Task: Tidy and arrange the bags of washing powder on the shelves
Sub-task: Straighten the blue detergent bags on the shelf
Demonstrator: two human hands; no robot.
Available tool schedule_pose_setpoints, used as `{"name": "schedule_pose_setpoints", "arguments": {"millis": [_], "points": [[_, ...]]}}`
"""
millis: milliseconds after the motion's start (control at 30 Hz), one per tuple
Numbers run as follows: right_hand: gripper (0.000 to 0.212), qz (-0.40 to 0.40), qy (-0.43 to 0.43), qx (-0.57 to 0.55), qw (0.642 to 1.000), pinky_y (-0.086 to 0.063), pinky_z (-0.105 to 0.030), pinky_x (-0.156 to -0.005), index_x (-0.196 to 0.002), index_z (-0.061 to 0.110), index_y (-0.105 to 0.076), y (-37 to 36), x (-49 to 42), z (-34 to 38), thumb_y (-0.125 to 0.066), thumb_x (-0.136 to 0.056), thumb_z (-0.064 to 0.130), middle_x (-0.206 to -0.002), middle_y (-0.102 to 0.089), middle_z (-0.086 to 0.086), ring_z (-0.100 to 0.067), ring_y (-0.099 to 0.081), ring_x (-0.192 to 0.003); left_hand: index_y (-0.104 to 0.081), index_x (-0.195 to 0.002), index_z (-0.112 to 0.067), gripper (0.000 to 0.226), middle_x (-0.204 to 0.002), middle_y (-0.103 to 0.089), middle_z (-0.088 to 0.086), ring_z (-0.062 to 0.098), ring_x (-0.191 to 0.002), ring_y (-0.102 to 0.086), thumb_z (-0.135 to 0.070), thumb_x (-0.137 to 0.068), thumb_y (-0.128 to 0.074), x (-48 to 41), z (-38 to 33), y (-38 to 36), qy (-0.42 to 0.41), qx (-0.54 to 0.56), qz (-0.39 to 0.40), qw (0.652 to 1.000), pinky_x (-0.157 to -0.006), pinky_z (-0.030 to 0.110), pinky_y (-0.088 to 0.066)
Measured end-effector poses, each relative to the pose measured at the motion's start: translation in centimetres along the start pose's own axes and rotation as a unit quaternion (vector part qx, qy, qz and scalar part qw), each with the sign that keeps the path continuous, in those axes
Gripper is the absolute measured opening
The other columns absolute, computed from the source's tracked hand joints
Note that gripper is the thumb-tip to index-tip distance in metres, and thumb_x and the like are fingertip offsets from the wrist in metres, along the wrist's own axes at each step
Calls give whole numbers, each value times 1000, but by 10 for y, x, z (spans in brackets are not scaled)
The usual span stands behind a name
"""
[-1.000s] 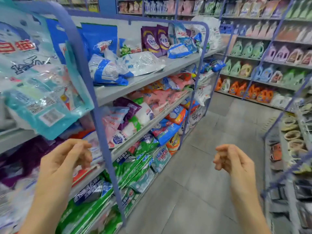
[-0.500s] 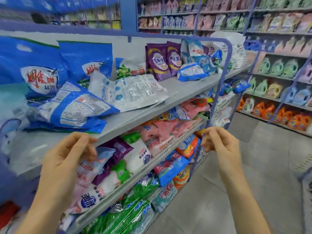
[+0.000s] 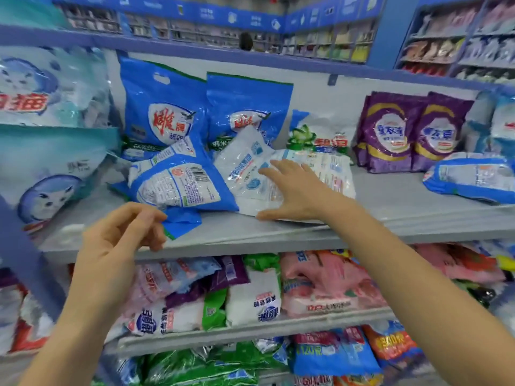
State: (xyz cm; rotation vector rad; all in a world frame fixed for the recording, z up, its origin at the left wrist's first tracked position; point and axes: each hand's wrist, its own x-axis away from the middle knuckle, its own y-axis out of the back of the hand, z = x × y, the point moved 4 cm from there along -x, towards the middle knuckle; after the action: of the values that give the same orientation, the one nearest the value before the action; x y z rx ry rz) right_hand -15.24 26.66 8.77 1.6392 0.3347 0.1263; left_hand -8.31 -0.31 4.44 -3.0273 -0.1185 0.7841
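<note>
A: Where's the left hand (image 3: 122,238)?
B: Low on the left, back turned to the camera, fingers (image 3: 145,218) loosely curled, thumb close to the forefinger, gripping nothing.
A: And the right hand (image 3: 292,190)?
B: Farther forward, palm down, its digits straight and spread, thumb out sideways. The right forearm (image 3: 390,260) stretches up from the lower right.
</note>
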Motion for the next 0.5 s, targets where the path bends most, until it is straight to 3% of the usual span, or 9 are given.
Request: {"name": "schedule_pose_setpoints", "arguments": {"millis": [67,133,233,300,367,500], "points": [[104,62,8,24,998,-5,-55,-115,-149,28,-10,-15,-14,-1,-53,-69,77,-159,-4,-6,-28,-5,-145,-70,-81,-24,33,-60,-60,-4,8,-58,-54,-54,-78,-59,1,-5,-1,-5,-5,-14,1000,-60,14,-47],[102,68,11,40,997,-7,-57,-114,-149,28,-10,-22,-22,-5,-50,-70,79,-159,-5,-5,-28,-7,-145,-71,-80,-24,29,-59,-60,-4,7,-57,-54,-51,-79,-61,1,-8,-2,-5,-2,-28,1000,-59,15,-47],[80,13,28,80,996,-29,-53,-107,-143,23,-27,-18,-29,-6,-45,-81,70,-149,-32,-7,-28,-32,-134,-71,-79,-25,17,-58,-59,-3,6,-56,-53,-39,-84,-63,-1,-10,-5,-11,-14,-32,999,-60,15,-47],[61,-32,37,100,994,-43,-40,-87,-130,19,-43,-10,-33,-9,-42,-88,63,-130,-52,-6,-27,-50,-117,-70,-79,-25,23,-58,-59,-2,6,-56,-53,-43,-79,-57,-2,-11,-10,-7,-15,-32,999,-60,14,-47],[49,-49,38,119,991,-38,-33,-70,-115,15,-52,-1,-37,-13,-39,-92,56,-113,-61,-6,-27,-58,-103,-71,-80,-25,27,-58,-60,-2,5,-56,-54,-47,-75,-56,-3,-12,-16,-1,-11,-30,999,-60,11,-48],[42,-73,37,137,987,-33,-29,-63,-101,13,-57,7,-36,-26,-36,-96,49,-102,-65,-7,-27,-62,-92,-70,-81,-26,25,-59,-61,-2,5,-56,-55,-45,-76,-55,-9,-14,-25,-14,-22,-4,1000,-59,11,-48]]}}
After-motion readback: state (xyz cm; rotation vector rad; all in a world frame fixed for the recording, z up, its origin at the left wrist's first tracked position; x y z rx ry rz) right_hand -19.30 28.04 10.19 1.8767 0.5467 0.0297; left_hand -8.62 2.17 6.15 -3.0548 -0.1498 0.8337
